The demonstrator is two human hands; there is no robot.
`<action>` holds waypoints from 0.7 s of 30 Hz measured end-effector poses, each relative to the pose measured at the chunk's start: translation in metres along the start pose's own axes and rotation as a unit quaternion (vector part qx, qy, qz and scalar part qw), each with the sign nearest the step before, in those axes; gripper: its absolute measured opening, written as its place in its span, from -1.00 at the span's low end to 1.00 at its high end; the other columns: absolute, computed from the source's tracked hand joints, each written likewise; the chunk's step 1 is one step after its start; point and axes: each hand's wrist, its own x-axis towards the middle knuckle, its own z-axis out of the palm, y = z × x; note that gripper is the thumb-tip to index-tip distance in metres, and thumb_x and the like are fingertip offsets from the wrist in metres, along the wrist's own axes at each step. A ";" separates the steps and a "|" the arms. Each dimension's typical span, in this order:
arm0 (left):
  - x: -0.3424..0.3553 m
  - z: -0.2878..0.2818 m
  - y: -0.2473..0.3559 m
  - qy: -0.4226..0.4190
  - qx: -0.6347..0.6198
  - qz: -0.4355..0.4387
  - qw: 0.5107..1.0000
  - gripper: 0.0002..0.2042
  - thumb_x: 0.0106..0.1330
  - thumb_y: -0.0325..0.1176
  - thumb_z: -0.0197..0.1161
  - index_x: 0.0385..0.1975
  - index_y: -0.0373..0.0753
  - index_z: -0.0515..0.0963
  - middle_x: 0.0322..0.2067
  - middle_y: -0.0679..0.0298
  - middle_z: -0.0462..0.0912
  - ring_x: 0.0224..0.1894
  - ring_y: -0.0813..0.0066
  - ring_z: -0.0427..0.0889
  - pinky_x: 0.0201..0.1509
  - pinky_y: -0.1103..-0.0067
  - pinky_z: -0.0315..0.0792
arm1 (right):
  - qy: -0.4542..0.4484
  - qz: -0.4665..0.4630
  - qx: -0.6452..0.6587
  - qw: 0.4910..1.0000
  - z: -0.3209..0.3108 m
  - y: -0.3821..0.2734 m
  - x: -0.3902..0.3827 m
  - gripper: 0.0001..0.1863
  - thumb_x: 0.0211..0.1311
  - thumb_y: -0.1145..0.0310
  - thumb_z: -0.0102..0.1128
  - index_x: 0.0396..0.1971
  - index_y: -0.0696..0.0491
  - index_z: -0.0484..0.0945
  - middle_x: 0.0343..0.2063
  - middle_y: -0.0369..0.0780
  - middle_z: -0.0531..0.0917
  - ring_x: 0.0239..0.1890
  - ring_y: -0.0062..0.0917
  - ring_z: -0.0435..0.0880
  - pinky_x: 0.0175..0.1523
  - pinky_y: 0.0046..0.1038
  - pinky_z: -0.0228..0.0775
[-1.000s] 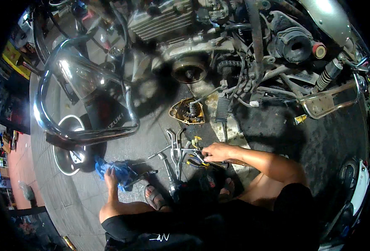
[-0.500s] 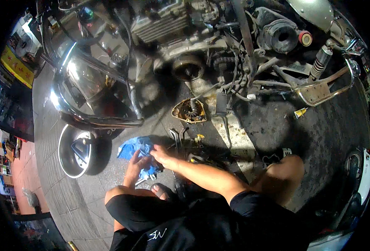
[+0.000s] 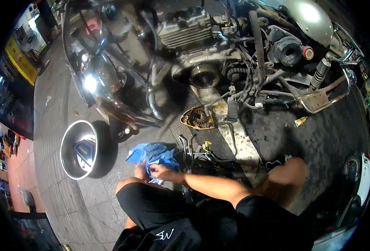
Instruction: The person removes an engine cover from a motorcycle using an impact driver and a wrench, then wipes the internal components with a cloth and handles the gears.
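A crumpled blue cloth [image 3: 151, 154] is bunched up in front of my knees, low over the floor. My left hand [image 3: 140, 172] grips its near side, with the fingers partly hidden by the folds. Right beside it, my right hand [image 3: 163, 172] pinches the same cloth between curled fingers. Whether something is wrapped inside the cloth I cannot tell. Just right of the cloth, several metal hand tools [image 3: 187, 146] lie on the floor. Beyond them sits an engine side cover [image 3: 198, 118], its oily dark inner side facing up.
A partly stripped motorcycle engine [image 3: 185, 35] with a round opening stands ahead, its chrome front fender [image 3: 105, 79] at the left. A steel basin [image 3: 78, 178] holding a dark bluish part rests at left. A yellow tube [image 3: 301, 121] lies at right, near a chrome footrest frame [image 3: 314, 109].
My hands have come closer together and lower on the cloth, which is spread wider beyond them. The view has shifted, so the motorcycle appears farther right.
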 end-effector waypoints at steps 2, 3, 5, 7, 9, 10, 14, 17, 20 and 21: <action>-0.002 -0.018 -0.008 0.033 -0.021 0.043 0.998 -0.61 0.42 0.00 0.02 -0.03 -0.21 0.46 -0.24 0.20 0.59 -0.18 0.37 0.54 -0.10 0.39 0.45 | -0.039 0.088 -0.014 0.995 0.001 -0.012 -0.007 -0.65 0.19 0.31 0.16 -0.05 0.14 0.47 -0.45 -0.31 0.57 -0.47 -0.67 0.50 -0.42 -0.53 0.34; -0.003 -0.029 -0.010 0.049 -0.029 0.065 0.996 -0.61 0.42 -0.01 0.02 -0.05 -0.23 0.47 -0.25 0.20 0.59 -0.20 0.38 0.54 -0.10 0.39 0.44 | -0.058 0.172 -0.025 0.983 -0.007 -0.018 -0.010 -0.65 0.21 0.29 0.16 -0.04 0.12 0.48 -0.44 -0.31 0.56 -0.46 -0.68 0.50 -0.43 -0.55 0.34; -0.005 -0.051 -0.008 0.079 -0.036 0.114 0.990 -0.61 0.42 -0.02 0.02 -0.09 -0.27 0.50 -0.29 0.20 0.60 -0.23 0.38 0.53 -0.12 0.41 0.43 | -0.060 0.163 0.016 0.985 -0.025 -0.019 -0.022 -0.68 0.21 0.23 0.18 -0.11 0.08 0.51 -0.43 -0.33 0.56 -0.44 -0.68 0.52 -0.41 -0.54 0.37; -0.006 -0.078 0.008 0.108 -0.020 0.176 0.978 -0.60 0.42 -0.03 0.03 -0.14 -0.30 0.53 -0.32 0.19 0.60 -0.26 0.39 0.53 -0.13 0.42 0.43 | -0.082 0.166 -0.056 0.981 -0.059 0.004 -0.024 -0.70 0.22 0.21 0.18 -0.16 0.09 0.52 -0.43 -0.34 0.57 -0.42 -0.65 0.53 -0.36 -0.53 0.40; -0.017 -0.122 0.031 0.159 0.015 0.259 0.953 -0.59 0.42 -0.04 0.04 -0.18 -0.34 0.55 -0.35 0.19 0.61 -0.30 0.40 0.53 -0.15 0.43 0.42 | -0.077 0.158 -0.221 0.959 -0.071 -0.013 -0.030 -0.73 0.24 0.23 0.17 -0.19 0.10 0.53 -0.40 -0.33 0.59 -0.39 -0.63 0.55 -0.31 -0.52 0.42; -0.017 -0.134 0.047 0.176 0.044 0.308 0.934 -0.59 0.42 -0.05 0.04 -0.21 -0.36 0.57 -0.37 0.19 0.61 -0.31 0.40 0.52 -0.15 0.44 0.41 | -0.065 0.082 -0.249 0.963 -0.094 0.014 -0.032 -0.73 0.24 0.24 0.17 -0.19 0.11 0.53 -0.41 -0.32 0.60 -0.40 -0.62 0.55 -0.32 -0.50 0.43; -0.044 -0.181 0.074 0.374 0.165 0.431 0.804 -0.57 0.42 -0.08 0.05 -0.19 -0.43 0.56 -0.38 0.19 0.61 -0.33 0.43 0.51 -0.18 0.47 0.41 | -0.007 0.160 -0.230 0.960 -0.106 -0.014 -0.047 -0.69 0.26 0.22 0.20 -0.15 0.15 0.54 -0.39 -0.27 0.62 -0.38 -0.59 0.57 -0.30 -0.48 0.45; -0.068 -0.165 0.095 0.372 0.143 0.386 0.832 -0.63 0.42 -0.21 0.04 -0.09 -0.47 0.50 -0.32 0.13 0.60 -0.27 0.39 0.52 -0.13 0.44 0.40 | -0.007 0.151 -0.249 0.957 -0.117 -0.031 -0.052 -0.66 0.26 0.22 0.20 -0.11 0.17 0.54 -0.35 -0.23 0.65 -0.32 -0.53 0.60 -0.22 -0.45 0.47; -0.059 -0.213 0.065 0.337 0.282 0.378 0.815 -0.61 0.33 -0.31 0.11 0.11 -0.37 0.38 -0.25 0.09 0.57 -0.24 0.27 0.52 -0.08 0.32 0.41 | -0.020 0.125 -0.247 0.961 -0.116 -0.029 -0.045 -0.64 0.25 0.21 0.19 -0.09 0.17 0.53 -0.30 -0.16 0.68 -0.22 -0.46 0.64 -0.11 -0.39 0.48; -0.056 -0.203 0.053 0.336 0.326 0.339 0.816 -0.50 0.23 -0.27 0.23 0.16 -0.28 0.34 -0.13 -0.01 0.57 -0.13 0.09 0.57 -0.02 0.29 0.43 | -0.025 0.129 -0.272 0.953 -0.120 -0.036 -0.047 -0.63 0.24 0.20 0.19 -0.09 0.16 0.53 -0.30 -0.15 0.67 -0.22 -0.46 0.64 -0.10 -0.39 0.48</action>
